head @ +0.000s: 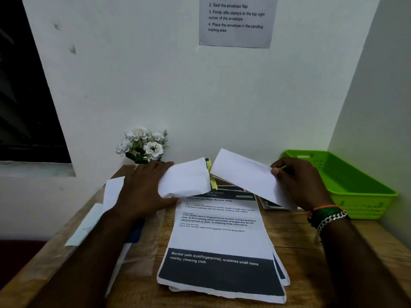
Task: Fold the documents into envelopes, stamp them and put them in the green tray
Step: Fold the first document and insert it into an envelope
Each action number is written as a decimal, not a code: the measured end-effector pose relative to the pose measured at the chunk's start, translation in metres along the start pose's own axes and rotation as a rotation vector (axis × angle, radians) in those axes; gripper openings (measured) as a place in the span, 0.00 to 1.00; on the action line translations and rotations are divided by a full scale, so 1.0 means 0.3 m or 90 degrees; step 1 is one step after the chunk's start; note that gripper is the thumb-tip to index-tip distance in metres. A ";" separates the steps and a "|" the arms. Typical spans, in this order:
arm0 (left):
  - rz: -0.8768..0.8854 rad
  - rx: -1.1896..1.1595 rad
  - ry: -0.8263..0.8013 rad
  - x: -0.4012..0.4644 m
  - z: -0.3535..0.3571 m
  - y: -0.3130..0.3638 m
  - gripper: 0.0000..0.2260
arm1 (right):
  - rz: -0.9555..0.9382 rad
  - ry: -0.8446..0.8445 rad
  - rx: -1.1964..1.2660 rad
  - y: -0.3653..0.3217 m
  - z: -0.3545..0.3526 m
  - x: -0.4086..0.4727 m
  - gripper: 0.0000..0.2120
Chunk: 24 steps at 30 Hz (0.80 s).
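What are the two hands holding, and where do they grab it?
The left hand grips a folded paper at its left end. The right hand pinches a white envelope by its right end, thumb on top.

Matt white paper envelope (249, 174) and printed paper documents (220, 236) lie over the rough-grained brown wooden table (298, 252); far right, glossy green perforated plastic tray (355, 187).

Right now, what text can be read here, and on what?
Wall notice: "2 Seal the envelope flap"; "3 Firmly affix stamps to the top right corner of the envelope"; "4 Place the envelope in the pending mailing area".
Top document: "Wipe the monitor area and organize surrounding items".
Its smaller print: blurred.
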<state>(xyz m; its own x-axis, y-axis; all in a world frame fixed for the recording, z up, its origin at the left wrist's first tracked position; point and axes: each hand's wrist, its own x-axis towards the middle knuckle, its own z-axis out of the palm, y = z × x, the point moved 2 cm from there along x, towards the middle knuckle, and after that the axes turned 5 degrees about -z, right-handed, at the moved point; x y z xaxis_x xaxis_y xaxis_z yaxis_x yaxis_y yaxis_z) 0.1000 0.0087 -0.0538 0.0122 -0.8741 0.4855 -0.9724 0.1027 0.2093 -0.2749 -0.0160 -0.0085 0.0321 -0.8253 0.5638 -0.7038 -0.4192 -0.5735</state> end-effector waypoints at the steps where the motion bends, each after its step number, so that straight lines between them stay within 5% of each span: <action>1: 0.002 -0.001 0.000 0.001 -0.001 0.002 0.43 | -0.006 -0.005 -0.002 -0.002 0.004 -0.003 0.06; 24: 0.035 -0.019 -0.006 0.000 -0.004 0.001 0.44 | 0.005 -0.026 -0.105 0.017 0.000 -0.006 0.07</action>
<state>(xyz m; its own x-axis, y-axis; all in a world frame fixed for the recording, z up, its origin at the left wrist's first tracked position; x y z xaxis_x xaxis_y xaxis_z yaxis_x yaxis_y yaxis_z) 0.0999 0.0092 -0.0526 -0.0426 -0.8712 0.4892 -0.9644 0.1638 0.2078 -0.2786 -0.0166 -0.0122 0.0532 -0.8443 0.5333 -0.8106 -0.3484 -0.4708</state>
